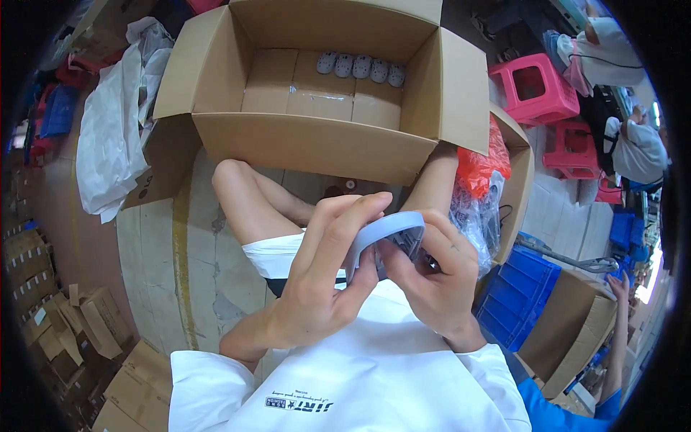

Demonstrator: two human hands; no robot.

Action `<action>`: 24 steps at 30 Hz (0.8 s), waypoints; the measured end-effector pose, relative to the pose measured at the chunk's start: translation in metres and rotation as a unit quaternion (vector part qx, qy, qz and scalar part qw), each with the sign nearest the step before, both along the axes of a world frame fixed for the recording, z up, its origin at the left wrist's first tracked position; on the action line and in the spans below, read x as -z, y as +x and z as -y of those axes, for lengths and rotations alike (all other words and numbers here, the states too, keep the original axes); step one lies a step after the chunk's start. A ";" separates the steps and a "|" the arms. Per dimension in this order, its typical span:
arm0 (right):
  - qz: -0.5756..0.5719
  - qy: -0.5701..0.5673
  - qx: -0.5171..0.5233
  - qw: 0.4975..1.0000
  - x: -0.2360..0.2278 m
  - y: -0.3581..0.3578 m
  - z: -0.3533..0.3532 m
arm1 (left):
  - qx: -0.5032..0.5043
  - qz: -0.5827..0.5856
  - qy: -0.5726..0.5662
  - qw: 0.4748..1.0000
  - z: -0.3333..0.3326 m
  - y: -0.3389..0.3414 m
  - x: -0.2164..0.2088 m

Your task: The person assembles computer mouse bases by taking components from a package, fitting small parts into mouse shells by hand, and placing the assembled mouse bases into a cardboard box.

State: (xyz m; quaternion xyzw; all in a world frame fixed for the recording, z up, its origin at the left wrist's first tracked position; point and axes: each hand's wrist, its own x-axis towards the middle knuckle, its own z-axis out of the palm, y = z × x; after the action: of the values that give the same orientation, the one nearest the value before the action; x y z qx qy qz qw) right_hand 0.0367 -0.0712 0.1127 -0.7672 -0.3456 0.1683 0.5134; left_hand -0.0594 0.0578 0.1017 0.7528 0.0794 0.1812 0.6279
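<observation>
Both my hands hold a pale blue-grey curved plastic shell (389, 227) in front of my chest. My left hand (324, 270) is closed on its left end, with the thumb inside the curve and the fingers along the outside. Closed on the other end is my right hand (440, 277), its thumb also pressed to the inner side. The shell's inside is partly hidden by the thumbs. Beyond my knees stands an open cardboard box (309, 140). Several grey oval pieces with small dark spots (361, 67) lie in a row at its far right.
A white plastic sheet (111, 137) hangs left of the box. To the right are a red plastic bag (486, 162), clear plastic wrap (476, 223), a blue crate (518, 295) and pink stools (536, 90). Cardboard cartons (137, 392) are stacked lower left. Another person's arm (615, 338) shows at right.
</observation>
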 end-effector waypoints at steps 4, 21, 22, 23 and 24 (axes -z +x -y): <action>0.005 0.007 -0.017 1.000 0.000 0.002 0.001 | 0.000 -0.006 -0.013 1.000 0.000 -0.002 -0.001; -0.085 -0.021 0.014 0.996 0.034 0.005 -0.007 | -0.100 -0.098 -0.125 0.982 0.004 0.007 0.017; -0.090 -0.014 0.001 0.996 0.035 0.003 -0.007 | -0.114 -0.101 -0.118 0.981 0.004 0.005 0.021; -0.067 -0.026 0.011 0.997 0.034 0.004 -0.002 | -0.081 -0.100 -0.109 0.986 0.005 0.007 0.023; -0.044 -0.036 0.020 0.998 0.033 0.005 0.003 | -0.050 -0.101 -0.100 0.989 0.005 0.010 0.025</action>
State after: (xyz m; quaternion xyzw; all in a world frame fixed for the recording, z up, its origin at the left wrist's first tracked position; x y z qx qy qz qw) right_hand 0.0419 -0.0737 0.0796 -0.7836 -0.3012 0.2042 0.5035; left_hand -0.0499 0.0525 0.0762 0.6961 0.1975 0.1263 0.6786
